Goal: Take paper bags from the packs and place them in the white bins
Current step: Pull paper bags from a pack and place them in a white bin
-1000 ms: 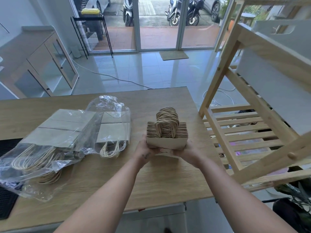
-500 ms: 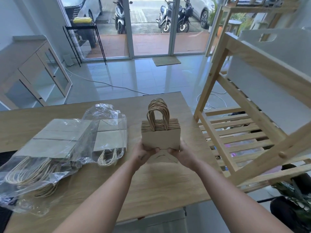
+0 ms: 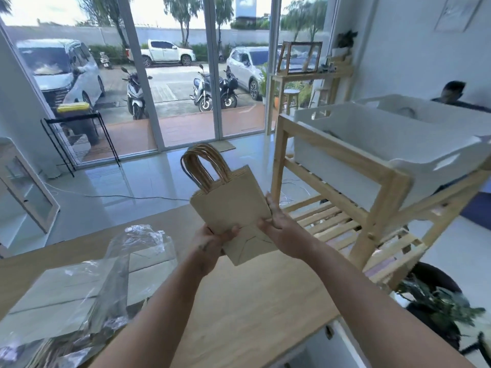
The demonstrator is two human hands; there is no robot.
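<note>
A stack of brown paper bags with twisted handles is held upright in the air above the wooden table, tilted a little left. My left hand grips its lower left corner, and my right hand grips its lower right side. A white bin sits on the top of a wooden rack to the right of the bags. A second white bin stands behind it. The clear plastic packs with more paper bags lie on the table at lower left.
A person's head shows behind the far bin. A potted plant stands on the floor at lower right. A black wire stand and a glass cabinet are at the left. Glass doors face a car park.
Both hands have lifted the stack of bags off the table and raised it toward the right. My view has tilted up, bringing the white bins into sight.
</note>
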